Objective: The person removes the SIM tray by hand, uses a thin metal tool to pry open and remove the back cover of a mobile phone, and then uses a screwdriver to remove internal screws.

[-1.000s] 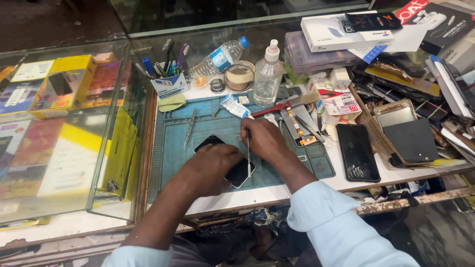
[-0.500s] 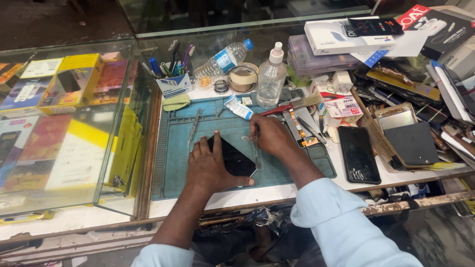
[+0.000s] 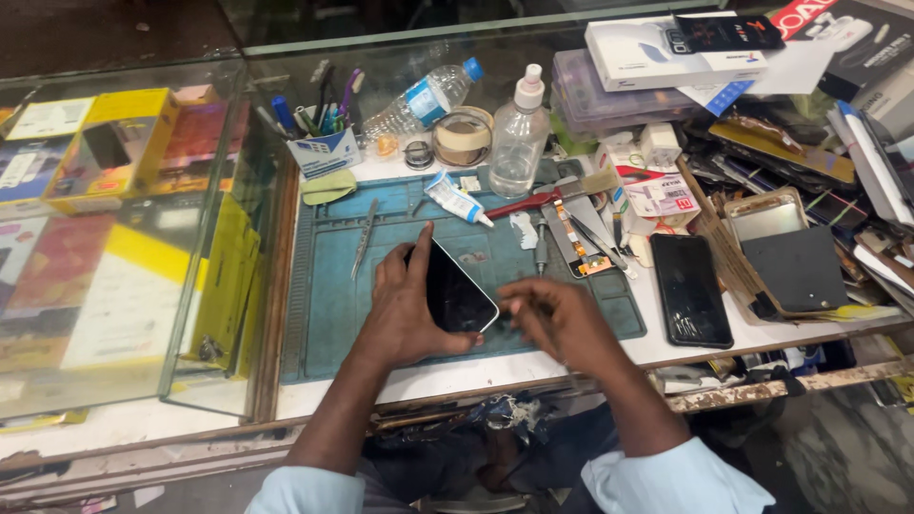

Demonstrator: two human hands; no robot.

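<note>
Cluttered repair bench (image 3: pixel 286 405) beside a glass display case (image 3: pixel 124 238), blue work mat (image 3: pixel 333 295) in the middle. Phone (image 3: pixel 457 293) lies on the mat, dark screen up, tilted a bit, near the mat's centre. Left hand (image 3: pixel 405 309) rests on the phone's left edge, fingers spread, index stretched along the upper left side, thumb touching the lower edge. Right hand (image 3: pixel 557 319) hovers just right of the phone over the mat's lower right part, fingers curled and pinched together; blurred, cannot tell what sits between them. Tweezers (image 3: pixel 363 238) on the mat, upper left of the phone. White tube (image 3: pixel 457 200) and red-handled tool (image 3: pixel 528 202) at the mat's top edge. Clear bottle (image 3: pixel 519 143) with white cap and tape roll (image 3: pixel 463 138) just behind the mat. Pen holder (image 3: pixel 324 152) at the mat's top left corner. Second black phone (image 3: pixel 690 290) off the mat's right side. White box (image 3: pixel 657 52) far behind, right.
</note>
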